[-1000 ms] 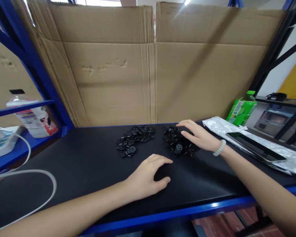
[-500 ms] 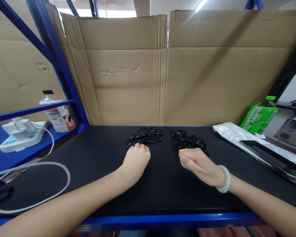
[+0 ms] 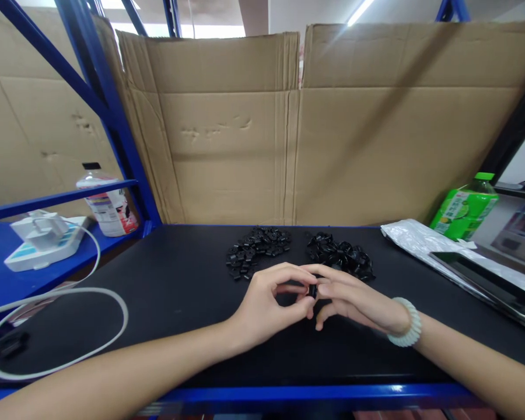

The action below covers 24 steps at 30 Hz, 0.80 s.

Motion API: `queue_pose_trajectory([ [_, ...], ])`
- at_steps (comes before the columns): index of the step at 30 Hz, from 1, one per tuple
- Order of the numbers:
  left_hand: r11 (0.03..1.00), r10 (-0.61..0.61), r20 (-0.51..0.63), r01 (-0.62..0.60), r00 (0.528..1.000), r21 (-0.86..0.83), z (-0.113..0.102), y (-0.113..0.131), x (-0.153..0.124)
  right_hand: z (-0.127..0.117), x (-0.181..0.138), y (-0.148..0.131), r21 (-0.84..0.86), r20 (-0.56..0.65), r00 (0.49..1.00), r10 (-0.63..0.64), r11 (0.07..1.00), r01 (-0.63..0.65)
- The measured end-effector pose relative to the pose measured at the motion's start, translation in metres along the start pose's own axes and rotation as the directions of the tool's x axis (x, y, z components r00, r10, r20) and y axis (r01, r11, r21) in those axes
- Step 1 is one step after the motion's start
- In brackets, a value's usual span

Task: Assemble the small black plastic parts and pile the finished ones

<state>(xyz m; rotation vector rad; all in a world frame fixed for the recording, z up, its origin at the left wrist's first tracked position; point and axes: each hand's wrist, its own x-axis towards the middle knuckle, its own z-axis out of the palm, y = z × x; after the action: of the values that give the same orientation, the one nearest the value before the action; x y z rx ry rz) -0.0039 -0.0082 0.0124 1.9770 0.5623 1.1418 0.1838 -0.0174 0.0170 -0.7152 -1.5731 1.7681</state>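
Note:
My left hand (image 3: 271, 303) pinches a small black plastic part (image 3: 312, 290) between thumb and fingertips. From the other side my right hand (image 3: 350, 297), with a pale coiled band (image 3: 408, 322) at the wrist, has its fingers closed in on the same part; its exact grip is partly hidden. Both hands meet above the black table surface (image 3: 192, 361). Behind the left hand lies a heap of small black pieces (image 3: 260, 245). A second heap of glossy black pieces (image 3: 341, 254) is behind the right hand.
Cardboard sheets (image 3: 227, 157) stand along the back. At right are a silvery bag (image 3: 405, 232), a dark flat device (image 3: 485, 280) and a green bottle (image 3: 466, 207). On the left, a white cable (image 3: 125, 315) loops near a power strip (image 3: 48, 248) and another bottle (image 3: 109, 204).
Both hands have left the two heaps and come together nearer me, in the middle. A small black part now shows between their fingertips. Some left-heap pieces hidden before are visible.

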Motion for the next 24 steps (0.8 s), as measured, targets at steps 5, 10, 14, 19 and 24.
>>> queue_pose_trajectory([
  [5,1.000,-0.005,0.007,0.005,1.000,-0.025,0.002,0.000,-0.003,0.001,0.001,0.003,0.023,0.030,1.000,-0.005,1.000,0.005],
  [10,0.993,-0.090,-0.009,0.089,0.996,-0.082,0.002,0.000,-0.003,0.004,0.003,0.005,0.010,0.035,0.999,-0.020,1.000,0.020],
  [14,0.993,-0.073,-0.037,0.069,0.997,-0.092,0.003,0.000,-0.003,0.005,0.001,0.002,0.109,0.070,0.997,-0.015,0.994,0.007],
  [19,0.999,-0.027,-0.010,0.027,1.000,0.017,0.001,0.005,0.000,0.005,0.003,0.002,0.212,0.136,0.991,-0.013,0.977,-0.016],
  [24,0.981,0.082,0.033,-0.087,0.996,0.172,0.003,0.004,0.000,0.011,0.005,0.005,0.191,0.073,0.997,0.016,0.981,-0.030],
])
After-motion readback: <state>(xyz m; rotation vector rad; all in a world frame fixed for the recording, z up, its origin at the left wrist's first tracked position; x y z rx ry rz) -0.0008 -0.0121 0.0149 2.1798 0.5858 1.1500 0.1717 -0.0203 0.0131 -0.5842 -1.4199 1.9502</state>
